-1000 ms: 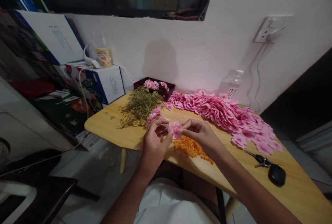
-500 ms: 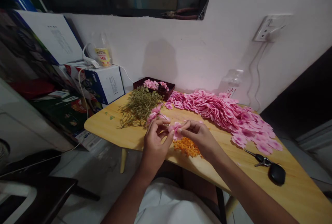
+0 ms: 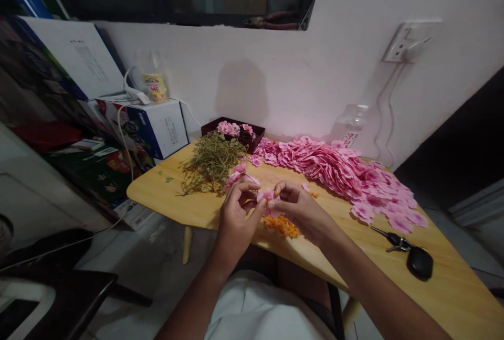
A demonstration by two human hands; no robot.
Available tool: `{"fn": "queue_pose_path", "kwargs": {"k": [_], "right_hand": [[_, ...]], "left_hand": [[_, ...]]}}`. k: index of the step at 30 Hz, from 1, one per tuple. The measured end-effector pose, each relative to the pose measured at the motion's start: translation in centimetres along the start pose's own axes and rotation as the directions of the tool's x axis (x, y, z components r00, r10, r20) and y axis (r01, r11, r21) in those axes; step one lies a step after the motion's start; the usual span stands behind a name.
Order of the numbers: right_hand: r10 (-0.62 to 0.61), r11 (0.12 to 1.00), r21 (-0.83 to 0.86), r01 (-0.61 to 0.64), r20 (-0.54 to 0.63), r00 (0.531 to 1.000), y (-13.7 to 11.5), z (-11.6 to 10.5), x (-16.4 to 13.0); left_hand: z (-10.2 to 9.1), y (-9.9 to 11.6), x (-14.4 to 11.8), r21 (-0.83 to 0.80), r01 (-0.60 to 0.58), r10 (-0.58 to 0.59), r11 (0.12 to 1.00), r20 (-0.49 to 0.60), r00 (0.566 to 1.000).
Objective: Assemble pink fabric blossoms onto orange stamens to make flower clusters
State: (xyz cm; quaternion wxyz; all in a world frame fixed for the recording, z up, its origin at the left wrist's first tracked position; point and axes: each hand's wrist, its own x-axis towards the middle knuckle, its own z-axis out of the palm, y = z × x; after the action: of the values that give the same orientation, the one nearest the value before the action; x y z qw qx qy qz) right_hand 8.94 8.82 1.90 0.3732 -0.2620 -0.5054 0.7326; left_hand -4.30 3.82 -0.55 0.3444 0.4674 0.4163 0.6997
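Over the near edge of the table, my left hand (image 3: 241, 213) is closed in a pinch on a pink artificial flower (image 3: 266, 197). My right hand (image 3: 302, 210) has its thumb and fingers closed at the flower's right side, at its petals and centre. A further pink flower sprig (image 3: 236, 173) shows just beyond my left fingers; whether it joins the held flower I cannot tell. Small orange bits (image 3: 284, 225) lie heaped under my hands. Beyond my right hand stretches a long pile of pink fabric petals (image 3: 326, 164).
Dry green stems (image 3: 212, 161) are bunched at the table's left, before a dark red box (image 3: 255, 133) holding pink flowers. A clear bottle (image 3: 356, 119) stands by the wall. Keys with a black fob (image 3: 419, 263) lie at the right. Cartons (image 3: 167, 129) are stacked at the left.
My right fingers have shifted slightly left, closer over the flower's middle, and its orange centre now shows. My left hand holds nearly the same place.
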Motion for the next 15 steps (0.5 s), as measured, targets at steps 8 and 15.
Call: {"fn": "queue_pose_path", "kwargs": {"k": [8, 15], "right_hand": [[-0.139, 0.982, -0.145, 0.121, -0.126, 0.982, 0.39, -0.45, 0.16], [-0.323, 0.911, -0.310, 0.271, -0.132, 0.937, 0.64, -0.59, -0.09]], "left_hand": [[0.13, 0.17, -0.10, -0.076, 0.021, -0.025, 0.997, -0.048, 0.999], [0.21, 0.07, -0.02, -0.166, 0.142, -0.154, 0.976, -0.058, 0.986]]}}
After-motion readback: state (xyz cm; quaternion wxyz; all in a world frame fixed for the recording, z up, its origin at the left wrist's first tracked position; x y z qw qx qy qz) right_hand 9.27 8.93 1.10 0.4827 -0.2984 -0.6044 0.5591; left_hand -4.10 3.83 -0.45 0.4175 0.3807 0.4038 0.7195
